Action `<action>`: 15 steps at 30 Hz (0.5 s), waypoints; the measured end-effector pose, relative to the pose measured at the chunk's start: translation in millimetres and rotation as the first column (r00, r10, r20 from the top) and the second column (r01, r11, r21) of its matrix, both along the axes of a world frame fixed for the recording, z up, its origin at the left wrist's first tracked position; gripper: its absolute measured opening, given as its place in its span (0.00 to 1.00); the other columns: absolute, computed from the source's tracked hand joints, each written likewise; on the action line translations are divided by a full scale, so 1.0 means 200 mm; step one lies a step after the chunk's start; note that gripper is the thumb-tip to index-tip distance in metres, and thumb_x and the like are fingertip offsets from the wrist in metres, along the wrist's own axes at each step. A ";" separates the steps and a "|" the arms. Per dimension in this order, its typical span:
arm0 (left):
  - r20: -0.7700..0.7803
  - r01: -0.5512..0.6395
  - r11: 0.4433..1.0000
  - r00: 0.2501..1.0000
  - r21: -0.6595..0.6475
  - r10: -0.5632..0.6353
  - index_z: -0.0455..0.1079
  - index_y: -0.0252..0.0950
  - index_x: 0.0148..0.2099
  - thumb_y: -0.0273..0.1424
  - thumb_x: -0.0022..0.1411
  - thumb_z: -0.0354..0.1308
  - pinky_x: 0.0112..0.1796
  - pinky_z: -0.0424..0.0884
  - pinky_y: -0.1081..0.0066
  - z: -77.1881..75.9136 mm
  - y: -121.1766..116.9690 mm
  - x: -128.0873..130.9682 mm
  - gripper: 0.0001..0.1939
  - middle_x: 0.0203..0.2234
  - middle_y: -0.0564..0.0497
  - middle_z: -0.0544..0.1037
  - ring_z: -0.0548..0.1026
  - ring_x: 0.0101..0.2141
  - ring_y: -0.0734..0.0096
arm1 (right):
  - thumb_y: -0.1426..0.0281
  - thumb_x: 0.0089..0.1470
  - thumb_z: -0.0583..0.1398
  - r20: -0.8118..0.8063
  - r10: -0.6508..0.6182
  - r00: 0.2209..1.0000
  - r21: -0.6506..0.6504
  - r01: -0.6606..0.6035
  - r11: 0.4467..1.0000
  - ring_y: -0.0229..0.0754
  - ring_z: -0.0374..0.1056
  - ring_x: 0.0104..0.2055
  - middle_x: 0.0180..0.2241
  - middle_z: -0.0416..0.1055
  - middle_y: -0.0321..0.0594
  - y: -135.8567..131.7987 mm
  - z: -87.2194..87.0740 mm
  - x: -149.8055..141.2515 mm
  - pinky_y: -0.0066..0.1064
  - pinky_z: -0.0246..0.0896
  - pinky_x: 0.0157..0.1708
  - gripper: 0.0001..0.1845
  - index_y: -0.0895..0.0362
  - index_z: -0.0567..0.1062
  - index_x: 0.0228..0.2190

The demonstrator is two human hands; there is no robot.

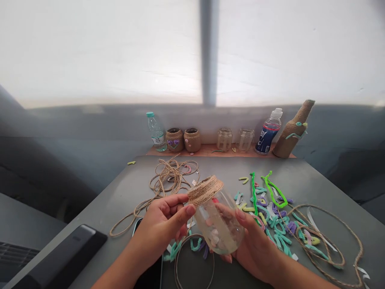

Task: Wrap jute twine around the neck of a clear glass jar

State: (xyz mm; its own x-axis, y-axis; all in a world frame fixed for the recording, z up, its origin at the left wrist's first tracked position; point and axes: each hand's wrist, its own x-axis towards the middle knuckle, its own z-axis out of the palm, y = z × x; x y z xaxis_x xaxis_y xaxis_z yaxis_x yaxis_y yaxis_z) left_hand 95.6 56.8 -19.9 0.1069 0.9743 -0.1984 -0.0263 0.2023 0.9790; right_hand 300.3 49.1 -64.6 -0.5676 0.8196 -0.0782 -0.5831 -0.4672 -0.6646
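While the right hand [255,243] held the glass jar [217,224] with its fingers clamped around the side, the left hand [168,218] pinched the brown twine wrap [206,191] on the jar's neck between its thumb and finger. The jar leaned, up over the gray table [138,178]. Behind it to the left lay a messy heap of loose twine [170,176]. To its right were bright green fuzzy stems [254,192] and little teal fuzzy bits [279,241]. Far behind it stood two twine-covered jars [192,141].
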 end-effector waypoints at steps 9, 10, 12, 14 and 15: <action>0.069 0.130 0.991 0.989 -0.016 -0.128 0.75 0.33 0.34 0.53 0.55 0.68 0.18 0.53 0.80 -0.02 0.01 -0.02 0.25 0.12 0.56 0.70 0.61 0.15 0.80 | 0.43 0.58 0.58 0.020 0.047 0.999 0.013 -0.048 0.999 0.47 0.78 0.34 0.39 0.77 0.46 0.00 -0.02 0.00 0.26 0.65 0.24 0.33 0.57 0.77 0.49; 0.064 0.110 0.994 0.992 -0.017 -0.109 0.73 0.33 0.31 0.53 0.55 0.68 0.18 0.53 0.80 -0.02 0.01 -0.02 0.25 0.12 0.56 0.70 0.61 0.15 0.81 | 0.43 0.59 0.58 0.024 0.036 0.999 0.007 -0.036 0.999 0.46 0.77 0.33 0.39 0.77 0.46 0.01 -0.02 0.00 0.26 0.65 0.24 0.33 0.56 0.76 0.51; 0.050 0.089 0.996 0.995 -0.019 -0.088 0.70 0.34 0.28 0.53 0.54 0.68 0.18 0.53 0.80 -0.03 0.02 -0.02 0.26 0.12 0.56 0.70 0.61 0.15 0.81 | 0.42 0.60 0.56 0.030 0.006 1.000 0.019 -0.007 1.000 0.43 0.76 0.32 0.41 0.77 0.48 0.01 -0.01 -0.01 0.25 0.64 0.23 0.35 0.56 0.74 0.53; 0.038 0.094 0.995 0.995 -0.018 -0.093 0.71 0.34 0.29 0.53 0.52 0.70 0.18 0.53 0.80 -0.03 0.02 -0.02 0.26 0.11 0.56 0.70 0.61 0.15 0.81 | 0.41 0.56 0.60 0.035 -0.027 0.999 0.068 0.025 0.997 0.41 0.74 0.32 0.44 0.76 0.49 0.00 0.00 -0.01 0.23 0.62 0.22 0.37 0.56 0.74 0.53; 0.034 0.099 0.995 0.995 -0.019 -0.098 0.71 0.33 0.29 0.53 0.52 0.70 0.18 0.54 0.80 -0.04 0.02 -0.01 0.26 0.11 0.56 0.70 0.61 0.15 0.81 | 0.42 0.54 0.63 0.040 -0.037 0.999 0.094 0.033 0.995 0.41 0.74 0.32 0.45 0.76 0.49 0.00 0.00 -0.01 0.23 0.61 0.21 0.37 0.56 0.74 0.54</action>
State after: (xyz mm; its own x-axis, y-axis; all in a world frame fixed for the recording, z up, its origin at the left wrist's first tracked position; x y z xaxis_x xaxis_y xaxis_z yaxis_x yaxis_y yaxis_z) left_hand 92.9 61.8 -27.4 0.2089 0.9545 -0.2128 -0.0377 0.2253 0.9736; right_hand 298.3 49.4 -65.2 -0.5367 0.8435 -0.0228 -0.5691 -0.3817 -0.7283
